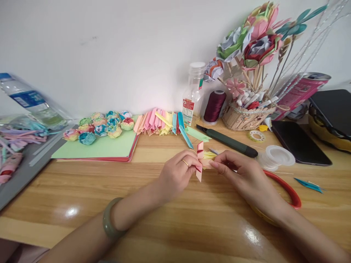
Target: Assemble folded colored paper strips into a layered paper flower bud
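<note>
Between my two hands, above the wooden table, is a piece of folded paper [200, 146] in pink and peach with yellow parts on its right. My left hand [179, 170], with a ring on it, pinches the pink part. The fingertips of my right hand [238, 171] close on the peach and yellow end. Beneath my right hand lie scissors with a red handle [294, 193], partly covered by it. A row of folded paper strips [156, 122] in peach, pink, yellow and blue stands by the wall, with a blue strip [185, 135] leaning out at its right end.
Several paper flowers [100, 129] sit on a stack of green paper [95, 149] at the left. Along the back stand a glass bottle [192, 95], a purple thread spool [215, 106] and a basket [240, 118]. A dark green cutter [227, 140], a white spool [279, 155] and a phone [298, 142] lie at right.
</note>
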{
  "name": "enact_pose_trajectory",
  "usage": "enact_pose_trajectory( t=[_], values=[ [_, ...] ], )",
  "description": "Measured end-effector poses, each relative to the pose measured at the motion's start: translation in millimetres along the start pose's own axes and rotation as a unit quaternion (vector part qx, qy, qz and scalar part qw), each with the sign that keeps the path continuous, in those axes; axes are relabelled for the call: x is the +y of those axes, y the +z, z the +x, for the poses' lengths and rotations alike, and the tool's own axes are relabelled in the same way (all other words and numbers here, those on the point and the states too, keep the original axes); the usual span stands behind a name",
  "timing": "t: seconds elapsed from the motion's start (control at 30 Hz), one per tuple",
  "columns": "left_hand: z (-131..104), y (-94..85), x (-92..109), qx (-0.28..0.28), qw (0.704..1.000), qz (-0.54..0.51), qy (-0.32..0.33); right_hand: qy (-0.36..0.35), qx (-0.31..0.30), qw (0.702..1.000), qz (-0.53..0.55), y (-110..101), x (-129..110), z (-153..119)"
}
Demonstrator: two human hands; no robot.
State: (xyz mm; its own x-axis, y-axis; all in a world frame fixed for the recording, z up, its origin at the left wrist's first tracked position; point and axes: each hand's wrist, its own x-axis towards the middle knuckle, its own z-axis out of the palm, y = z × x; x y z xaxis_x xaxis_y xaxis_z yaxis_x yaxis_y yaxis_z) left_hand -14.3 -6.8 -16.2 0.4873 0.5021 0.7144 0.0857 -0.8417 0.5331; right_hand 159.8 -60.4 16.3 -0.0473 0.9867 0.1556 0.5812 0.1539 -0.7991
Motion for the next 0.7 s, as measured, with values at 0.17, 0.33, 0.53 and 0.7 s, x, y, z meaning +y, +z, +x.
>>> enact_pose_trajectory(
  t=[0.17,0.33,0.53,0.7],
  values=[
    [0.4,-0.8,-0.1,-0.017,1.000,0.010,-0.006,-0.010,0.004,1.000,-0.015,-0.7,-0.7,-0.6],
    [1.7,-1.8,0.4,-0.024,0.999,0.024,-0.007,-0.020,0.013,0.999,-0.032,-0.4,-1.2,-0.3],
    [1.1,-2.6,-0.7,-0.030,0.999,0.022,-0.010,-0.015,0.017,0.998,-0.054,0.4,-2.4,-0.7],
    [0.0,-2.9,-2.1,-0.026,0.999,-0.004,-0.026,-0.018,0.026,0.997,-0.063,-0.6,-2.2,-1.1]
  ],
)
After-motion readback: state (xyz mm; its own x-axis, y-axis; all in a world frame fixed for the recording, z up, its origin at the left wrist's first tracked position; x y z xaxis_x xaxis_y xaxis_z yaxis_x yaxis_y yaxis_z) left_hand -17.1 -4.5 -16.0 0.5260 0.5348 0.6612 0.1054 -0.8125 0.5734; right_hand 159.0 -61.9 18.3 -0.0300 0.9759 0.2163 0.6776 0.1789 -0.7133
